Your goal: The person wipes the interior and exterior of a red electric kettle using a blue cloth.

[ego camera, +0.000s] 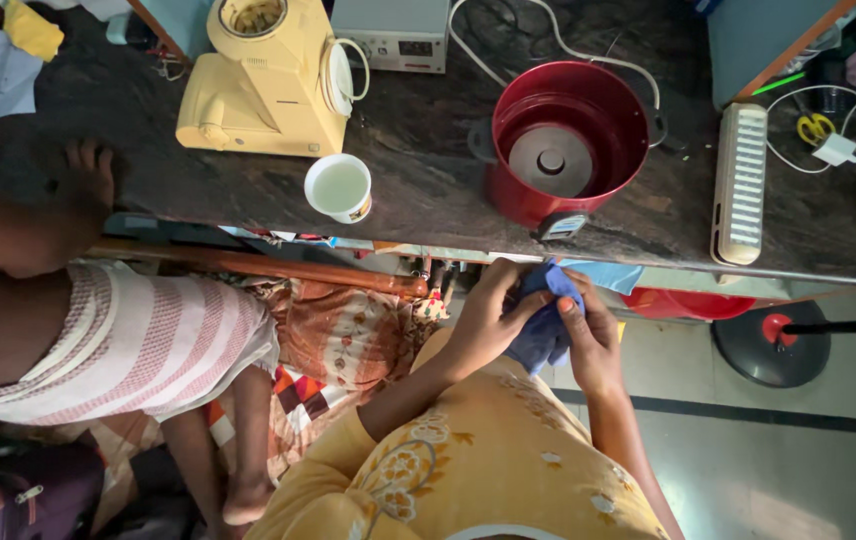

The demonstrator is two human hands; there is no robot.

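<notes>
Holding blue cloth (545,325): left hand (488,315), right hand (591,345) grips closed, below counter edge (648,268).

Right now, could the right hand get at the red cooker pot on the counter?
Probably yes. The right hand holds a blue cloth together with the left hand, just below the counter edge; the red cooker pot stands uncovered directly above, with nothing between.

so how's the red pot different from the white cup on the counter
The red pot is much wider than the white cup. The pot is deep red with a grey plate showing at its bottom; the cup is white with a pale inside. The pot has side handles; none shows on the cup. Both stand upright and open on the dark counter.
</notes>
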